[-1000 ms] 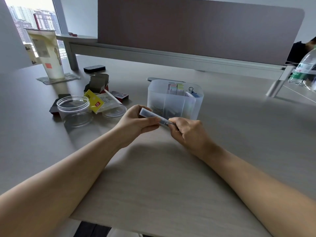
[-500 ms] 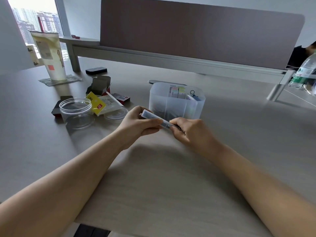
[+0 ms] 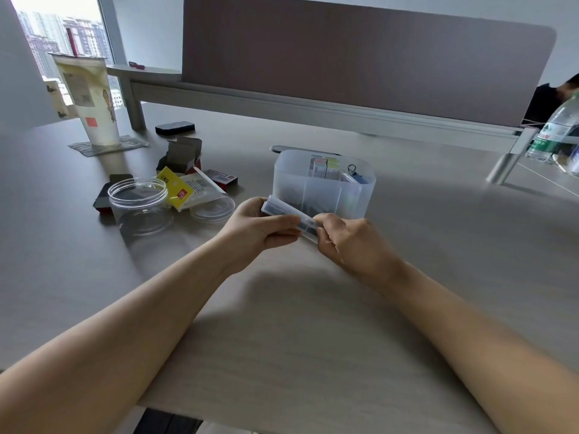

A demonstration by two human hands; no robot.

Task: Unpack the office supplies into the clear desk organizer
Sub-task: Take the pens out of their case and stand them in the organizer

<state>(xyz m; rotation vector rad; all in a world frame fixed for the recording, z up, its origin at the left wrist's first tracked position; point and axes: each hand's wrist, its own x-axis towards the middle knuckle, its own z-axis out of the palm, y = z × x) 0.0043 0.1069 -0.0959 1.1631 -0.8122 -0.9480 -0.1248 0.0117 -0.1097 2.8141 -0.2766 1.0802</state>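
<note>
2 hands are holding 1 small clear case [image 3: 289, 216] just above the tabletop [image 3: 313, 324], right in front of the organizer [image 3: 322, 191]. Left hand [image 3: 255, 228] is gripping the case's left end, fingers curled round it, thumb along the near side. Right hand [image 3: 351, 242] is pinching the right end with curled fingers. Case is lying tilted, left end higher and farther, right end lower and nearer. Dark contents are showing through it; can't tell what they are.

Organizer is sitting upright on the tabletop, frosted clear, divided into compartments. Pink and yellow-green sticky-note packs [image 3: 326, 167] are standing in a back compartment. 1 binder clip [image 3: 352, 170] is sticking up at the back right. Something dark is showing through the front wall; too blurred to identify.

Left of the hands, unpacking debris is lying about: 1 open clear jar [image 3: 139, 198], its lid [image 3: 213, 209] flat on the tabletop just beside it, 1 yellow-and-clear bag [image 3: 188, 191] lying partly over both. Behind those, 1 opened carton [image 3: 181, 156] is standing with flaps up, 1 red-and-black box [image 3: 222, 180] beside it. 1 dark box [image 3: 105, 198] is lying partly behind the jar.

Farther back left, 1 tall paper cup [image 3: 91, 100] is standing on a coaster [image 3: 108, 145], with 1 black eraser-like block [image 3: 174, 127] near it. 1 water bottle [image 3: 556, 130] is showing at the far right edge. 1 divider panel [image 3: 360, 57] is running along the back of the tabletop.
</note>
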